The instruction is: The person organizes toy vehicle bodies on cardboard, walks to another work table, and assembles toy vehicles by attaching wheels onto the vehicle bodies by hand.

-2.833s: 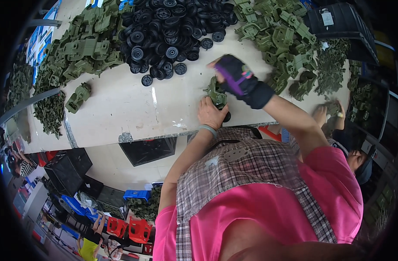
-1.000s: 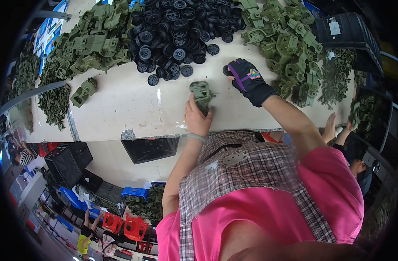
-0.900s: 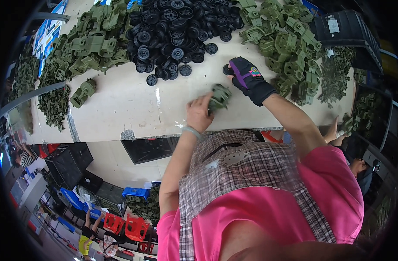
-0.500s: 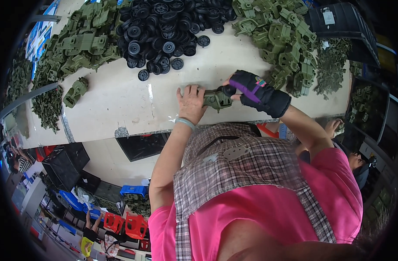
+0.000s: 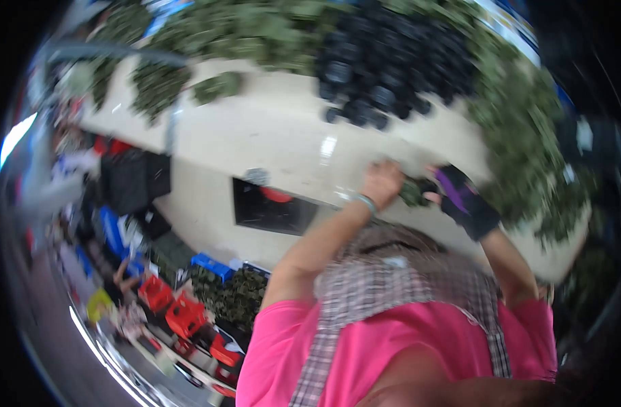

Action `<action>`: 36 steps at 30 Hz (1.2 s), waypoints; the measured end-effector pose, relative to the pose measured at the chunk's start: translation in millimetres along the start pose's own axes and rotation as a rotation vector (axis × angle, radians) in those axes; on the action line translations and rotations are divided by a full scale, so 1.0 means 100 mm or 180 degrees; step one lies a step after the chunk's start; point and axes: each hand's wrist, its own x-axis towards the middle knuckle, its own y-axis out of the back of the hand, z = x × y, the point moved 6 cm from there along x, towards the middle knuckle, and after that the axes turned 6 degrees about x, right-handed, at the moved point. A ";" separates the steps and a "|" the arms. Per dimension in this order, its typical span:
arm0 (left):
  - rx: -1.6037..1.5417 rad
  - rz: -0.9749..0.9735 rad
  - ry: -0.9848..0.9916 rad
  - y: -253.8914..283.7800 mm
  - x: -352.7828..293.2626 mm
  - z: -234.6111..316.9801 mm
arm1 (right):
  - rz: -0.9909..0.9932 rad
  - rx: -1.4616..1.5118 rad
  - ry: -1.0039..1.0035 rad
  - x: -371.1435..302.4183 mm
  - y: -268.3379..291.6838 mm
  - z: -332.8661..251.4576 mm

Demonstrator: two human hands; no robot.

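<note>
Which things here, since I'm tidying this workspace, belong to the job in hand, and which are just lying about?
Job in hand, as it looks:
green part, between left hand and gloved right hand
piled black wheels, probably
heaped green parts, probably

Apparently just lying about:
red stools
blue bin
black box

The plastic part [image 5: 414, 192] is green, the shirt [image 5: 276, 349] pink, the apron [image 5: 378, 292] plaid.

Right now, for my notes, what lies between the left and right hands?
In the head view, a blurred green part lies between the left hand and the right hand.
</note>
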 end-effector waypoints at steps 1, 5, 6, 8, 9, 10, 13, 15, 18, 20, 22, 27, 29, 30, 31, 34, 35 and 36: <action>0.0039 0.0023 -0.0138 -0.01 0.05 0.07 | 0.0223 -0.0206 0.0029 -0.02 -0.04 0.13; -0.0032 0.0152 0.0094 0.06 0.00 0.09 | 0.0198 -0.0228 -0.0374 0.06 -0.56 0.62; -0.0164 0.0212 0.0108 0.05 -0.04 0.08 | -0.0030 0.0058 -0.0514 0.12 -0.63 0.46; -0.0260 0.0300 0.0148 0.08 -0.05 0.04 | 0.0100 -0.0430 0.0071 0.26 -0.63 0.35; -0.0285 0.0311 0.0142 0.10 -0.09 0.04 | -0.0006 -0.0621 0.0377 0.31 -0.63 0.17; -0.0316 0.0334 0.0134 0.09 -0.08 0.03 | -0.0112 -0.0823 0.0684 0.35 -0.61 0.04; -0.0260 0.0279 0.0054 0.12 -0.02 0.05 | -0.0339 -0.0753 0.0373 0.35 -0.59 0.09; -0.0338 0.0156 0.0024 0.05 0.01 0.06 | -0.0067 -0.0453 -0.0306 0.20 -0.65 0.55; -0.0243 0.0154 0.0051 0.03 -0.01 0.06 | -0.0238 -0.0462 -0.0360 0.26 -0.68 0.50; -0.0270 0.0157 -0.0004 0.06 -0.01 0.04 | -0.0858 -0.0708 -0.0028 0.42 -0.65 0.32; -0.0179 0.0034 -0.0058 0.08 -0.02 0.05 | -0.1259 -0.0782 0.0443 0.47 -0.64 0.09; -0.0519 -0.0644 0.0027 0.18 0.03 -0.02 | -0.0847 -0.0510 0.0216 0.42 -0.71 0.43; -0.0405 -0.0609 -0.0023 0.18 0.09 0.00 | -0.0047 0.0004 -0.0508 0.19 -0.77 0.70; -0.0222 -0.0594 0.0043 0.19 0.11 -0.01 | 0.0735 0.0574 -0.1097 0.08 -0.71 0.82; -0.0266 -0.0610 0.0000 0.25 0.11 -0.01 | 0.0839 0.0469 -0.1482 0.04 -0.69 0.69; 0.0267 -0.0116 0.0174 0.45 0.14 -0.16 | 0.0330 0.0830 -0.2021 0.01 -0.73 0.75; 0.0231 -0.0253 0.0330 0.43 0.14 -0.25 | 0.0650 0.0943 -0.1961 0.05 -0.69 0.98; 0.0193 -0.0417 0.0518 0.36 0.10 -0.30 | 0.0794 0.0308 -0.1264 0.27 -0.42 0.92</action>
